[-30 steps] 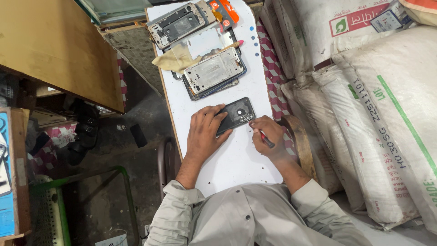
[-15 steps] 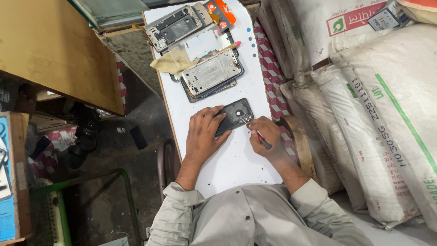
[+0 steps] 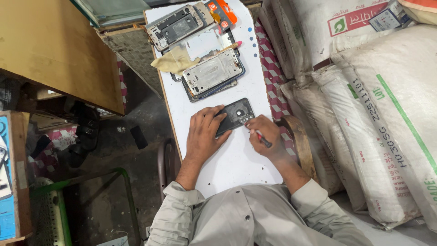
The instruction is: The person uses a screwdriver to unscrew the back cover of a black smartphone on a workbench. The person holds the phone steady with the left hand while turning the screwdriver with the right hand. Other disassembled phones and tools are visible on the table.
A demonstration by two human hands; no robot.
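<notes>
On narrow white table [image 3: 236,159]: left hand [image 3: 203,134] pins dark rectangular phone back [image 3: 234,116]; right hand [image 3: 266,133] fingers grip red-handled tool [image 3: 263,139]. Risk: tool tip slips, scratching casing.

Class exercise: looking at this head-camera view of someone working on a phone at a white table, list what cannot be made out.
- Tool tip: the right hand covers the small tool.
- Dark phone, near end: under the left hand.
- Stacked phone frames: lower layers hidden beneath the top one.
- Orange part: cut off by the top edge.

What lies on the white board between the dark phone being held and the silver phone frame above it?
Nothing: the head view shows bare white board between dark phone and silver phone frame.
</notes>
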